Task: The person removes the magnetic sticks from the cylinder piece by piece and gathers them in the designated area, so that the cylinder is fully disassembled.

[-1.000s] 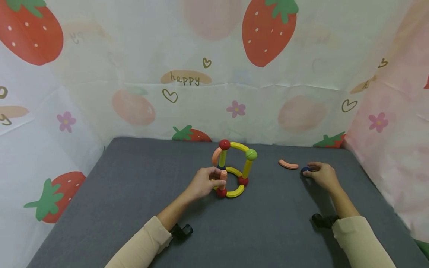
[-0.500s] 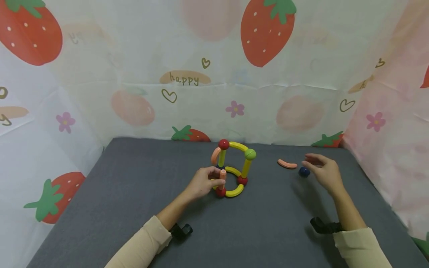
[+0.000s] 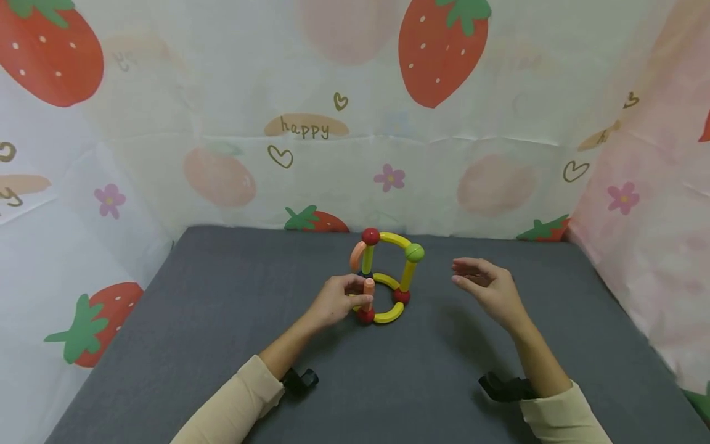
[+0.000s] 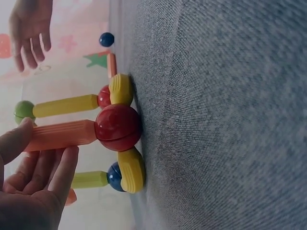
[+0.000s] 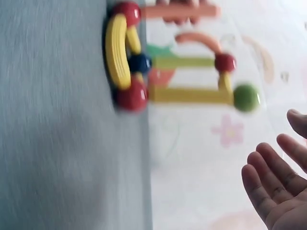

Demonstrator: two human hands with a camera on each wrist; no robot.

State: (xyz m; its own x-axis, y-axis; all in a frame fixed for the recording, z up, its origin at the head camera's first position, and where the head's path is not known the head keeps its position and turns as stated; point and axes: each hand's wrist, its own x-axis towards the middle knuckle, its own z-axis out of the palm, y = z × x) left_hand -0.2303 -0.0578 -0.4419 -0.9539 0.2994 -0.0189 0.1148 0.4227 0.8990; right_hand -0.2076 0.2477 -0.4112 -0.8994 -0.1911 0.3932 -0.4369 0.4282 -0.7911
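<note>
A toy frame of magnetic balls and rods stands on the dark grey table. Its base is a ring of curved yellow rods [image 3: 390, 314] joined by balls. My left hand [image 3: 331, 302] pinches an upright orange rod [image 4: 62, 135], whose lower end meets a red ball [image 4: 118, 127]. Behind it, a yellow rod [image 3: 407, 276] carries a green ball [image 3: 414, 252], and a lime rod [image 3: 368, 259] carries another red ball [image 3: 370, 236]. A curved orange rod [image 3: 357, 256] hangs from that ball. To the frame's right, my right hand [image 3: 493, 293] is raised with fingers extended, holding nothing.
A loose blue ball [image 4: 106, 39] and an orange rod [image 4: 111, 64] lie beyond the frame in the left wrist view; my right hand hides them in the head view. A strawberry-print curtain [image 3: 421, 185] encloses the table's back and sides.
My right hand has released the blue ball, lifted off the table and moved left toward the frame. The left hand keeps its hold on the upright orange rod.
</note>
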